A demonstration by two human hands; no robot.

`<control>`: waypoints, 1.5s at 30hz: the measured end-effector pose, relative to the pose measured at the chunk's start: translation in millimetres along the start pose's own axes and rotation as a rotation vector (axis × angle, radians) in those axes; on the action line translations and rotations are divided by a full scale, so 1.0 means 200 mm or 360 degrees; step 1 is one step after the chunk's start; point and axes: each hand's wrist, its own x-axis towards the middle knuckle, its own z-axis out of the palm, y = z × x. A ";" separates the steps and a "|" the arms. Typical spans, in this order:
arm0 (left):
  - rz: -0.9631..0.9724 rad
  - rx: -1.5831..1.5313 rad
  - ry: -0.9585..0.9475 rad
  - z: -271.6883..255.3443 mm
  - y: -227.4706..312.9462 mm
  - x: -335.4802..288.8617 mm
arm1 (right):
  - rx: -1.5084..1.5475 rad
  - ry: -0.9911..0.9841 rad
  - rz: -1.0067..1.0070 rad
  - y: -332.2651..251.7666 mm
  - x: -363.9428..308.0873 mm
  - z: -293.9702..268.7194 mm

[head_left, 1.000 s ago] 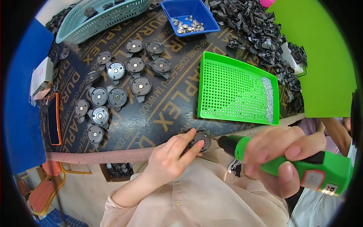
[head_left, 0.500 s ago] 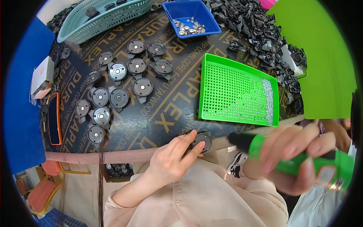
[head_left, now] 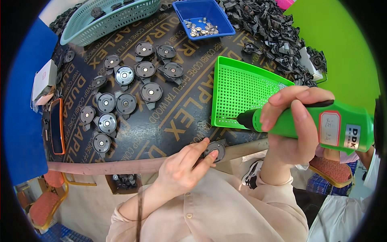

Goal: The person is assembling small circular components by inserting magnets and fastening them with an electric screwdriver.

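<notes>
My left hand point(head_left: 183, 167) holds a round dark grey part with a side tab point(head_left: 215, 151) at the table's front edge, thumb and fingers gripping its rim. In my right hand point(head_left: 296, 125) is a green electric screwdriver point(head_left: 346, 125) with a black nose, fingers wrapped round its body. The nose points left over the near side of a green perforated tray point(head_left: 215, 94). Small silver screws point(head_left: 282, 86) lie along the tray's right side, mostly hidden behind the hand and tool. Several similar round parts point(head_left: 126, 103) are spread over the table to the left.
A blue bin point(head_left: 193, 38) of small metal discs stands at the back, beside a pale teal basket point(head_left: 86, 36). Black plastic pieces point(head_left: 266, 32) are heaped at the back right. An orange-edged phone point(head_left: 57, 127) lies at the left edge, near a white box point(head_left: 44, 80).
My right hand has brought the screwdriver up and to the left, from beside the table edge to over the tray. My left hand stays on the round part.
</notes>
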 end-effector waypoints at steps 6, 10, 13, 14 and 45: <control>0.0080 0.0027 -0.0031 0.00 -0.02 -0.01 | -0.0158 0.0063 0.0033 -0.03 0.00 0.04; 0.0093 0.0027 -0.0036 0.00 -0.01 0.00 | 0.0069 -0.0079 -0.0018 -0.20 -0.02 0.01; 0.0095 0.0031 -0.0036 -0.01 -0.02 -0.01 | 0.0235 -0.0179 -0.0049 -0.25 -0.06 0.02; 0.0095 0.0030 -0.0044 0.00 -0.02 -0.01 | 0.0322 -0.0338 -0.0003 -0.25 -0.08 0.03; 0.0132 0.0068 -0.0022 0.01 -0.02 -0.02 | 0.0075 -0.0052 0.0002 0.02 0.01 0.02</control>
